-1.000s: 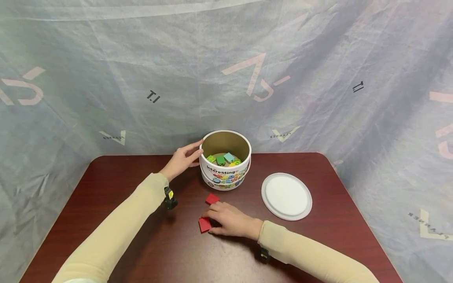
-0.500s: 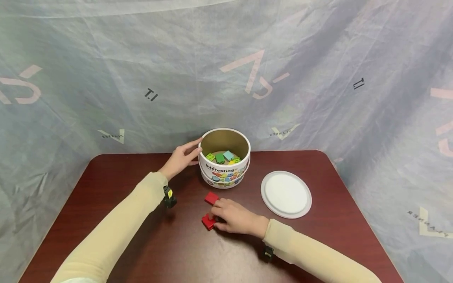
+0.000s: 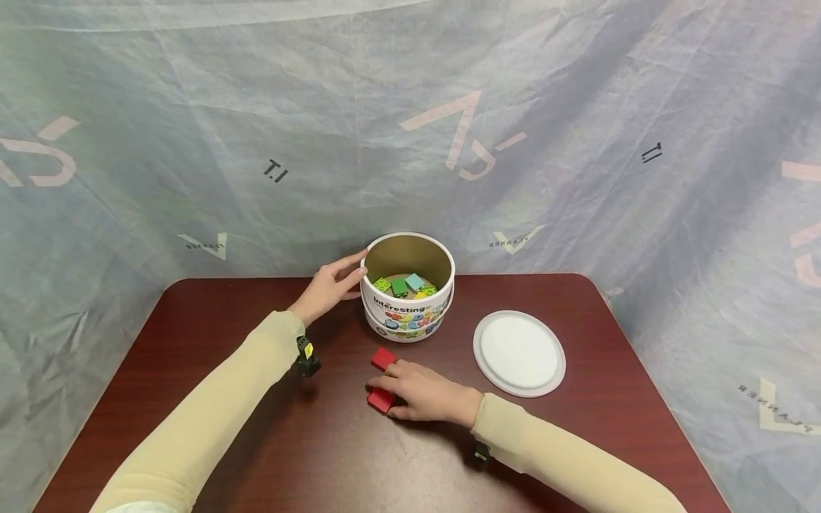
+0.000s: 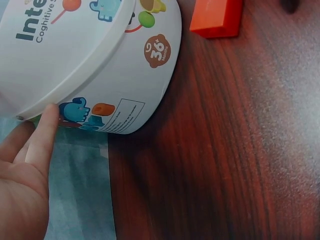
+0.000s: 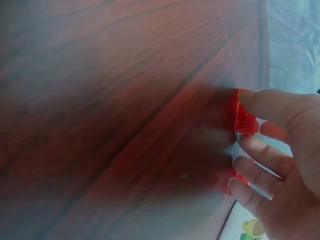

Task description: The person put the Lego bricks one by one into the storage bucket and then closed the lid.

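My left hand [image 3: 326, 288] rests on the left side of a white bucket [image 3: 405, 325], its fingers fairly straight; in the left wrist view a fingertip touches the printed wall. Inside the bucket lie several toy building blocks, among them a green block [image 3: 400, 287] and a light blue block [image 3: 414, 283]. On the table in front, my right hand [image 3: 423, 392] pinches the nearer red block [image 3: 380, 400] between thumb and fingers. In the right wrist view, this red block [image 5: 245, 121] shows its hollow side. A second red block [image 3: 383, 358] lies just beyond, beside the other fingers, which partly hide it.
A round white lid [image 3: 521, 353] lies on the dark red wooden table [image 3: 308, 442], right of the bucket. Grey printed cloth [image 3: 333, 128] hangs close behind the bucket and along both sides of the table.
The nearer red block has turned in my right fingers and shifted slightly right. My left hand keeps its place on the bucket, and the farther red block has barely moved.
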A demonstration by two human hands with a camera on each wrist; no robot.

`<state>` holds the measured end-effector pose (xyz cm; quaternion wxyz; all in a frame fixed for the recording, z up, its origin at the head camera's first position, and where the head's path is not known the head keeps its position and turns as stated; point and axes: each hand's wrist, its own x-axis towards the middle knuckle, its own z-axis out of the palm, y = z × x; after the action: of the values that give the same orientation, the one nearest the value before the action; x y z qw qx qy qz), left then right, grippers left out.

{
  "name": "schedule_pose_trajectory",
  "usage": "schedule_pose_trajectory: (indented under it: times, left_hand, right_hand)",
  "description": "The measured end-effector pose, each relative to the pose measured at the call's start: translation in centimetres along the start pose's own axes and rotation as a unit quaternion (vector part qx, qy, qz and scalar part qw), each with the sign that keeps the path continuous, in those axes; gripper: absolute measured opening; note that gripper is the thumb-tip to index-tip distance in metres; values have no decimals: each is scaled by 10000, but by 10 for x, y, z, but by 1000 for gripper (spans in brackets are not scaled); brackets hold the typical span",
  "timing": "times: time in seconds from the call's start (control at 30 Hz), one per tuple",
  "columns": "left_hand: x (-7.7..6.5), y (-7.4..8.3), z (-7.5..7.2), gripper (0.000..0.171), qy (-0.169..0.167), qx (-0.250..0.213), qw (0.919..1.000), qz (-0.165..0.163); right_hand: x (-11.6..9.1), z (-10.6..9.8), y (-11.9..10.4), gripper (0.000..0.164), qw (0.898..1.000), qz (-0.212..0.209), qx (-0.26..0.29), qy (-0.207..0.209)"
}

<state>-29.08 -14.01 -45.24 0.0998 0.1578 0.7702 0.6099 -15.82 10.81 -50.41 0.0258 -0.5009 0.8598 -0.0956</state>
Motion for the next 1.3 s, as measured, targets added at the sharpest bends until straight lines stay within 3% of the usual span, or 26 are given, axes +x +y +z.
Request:
schedule_pose_trajectory:
  times: [0.27,0.57,0.8,1.3]
  left_hand:
    - [1,1,0,57,-30,-38,10000,-61]
    - [-13,27,4,57,-107,-54,9999,25]
    - [-13,25,4,57,-96,-47,9999,47]
    - [-14,27,4,57,-76,-72,9999,14]
  right_hand:
    - [1,-3,0,43,9997,-35,-172,-161]
    - [-1,-9,-3,38,9996,141,112,-211]
    - [-6,-17,-3,36,9979,364,439,-316]
    - [-24,-58,13,41,9964,234,645,497]
